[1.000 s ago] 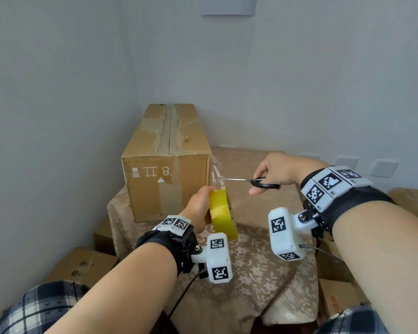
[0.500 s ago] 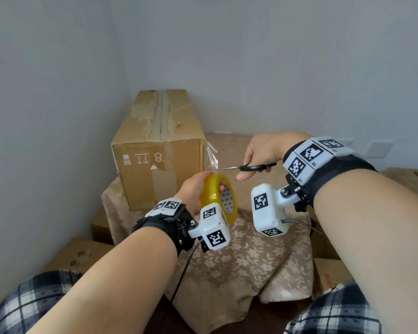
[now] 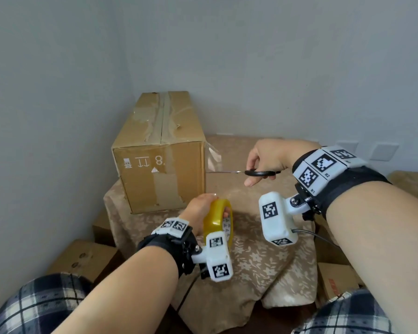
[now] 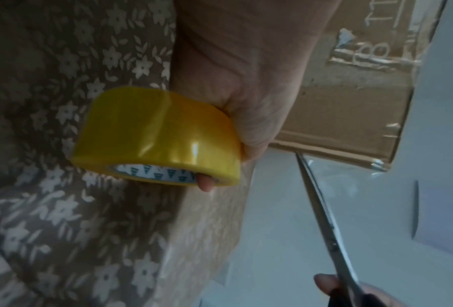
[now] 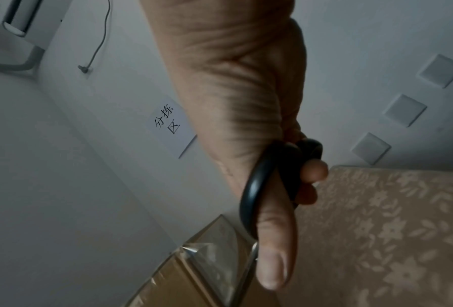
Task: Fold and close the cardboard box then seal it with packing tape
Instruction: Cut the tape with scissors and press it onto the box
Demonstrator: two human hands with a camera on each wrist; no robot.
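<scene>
A closed cardboard box (image 3: 159, 155) stands at the back left of the cloth-covered table (image 3: 256, 261), with tape along its top seam. A loose flap of clear tape (image 3: 212, 157) sticks out from its upper right corner. My left hand (image 3: 200, 210) grips a yellow tape roll (image 3: 217, 220), a finger through its core (image 4: 205, 183), low in front of the box. My right hand (image 3: 266, 162) holds black-handled scissors (image 3: 258, 173), thumb in one loop (image 5: 257, 199). The blades (image 4: 322, 209) are together and point at the tape flap beside the box.
Walls close in behind and to the left. Smaller cardboard boxes (image 3: 82, 259) sit on the floor left of the table, another box (image 3: 336, 283) at the right. Wall sockets (image 3: 384, 151) are at the back right. Floral cloth in front of the box is bare.
The tape strip between roll and box has been cut. My left hand has dropped with the roll away from the box corner. The scissors' blades now lie together by the flap.
</scene>
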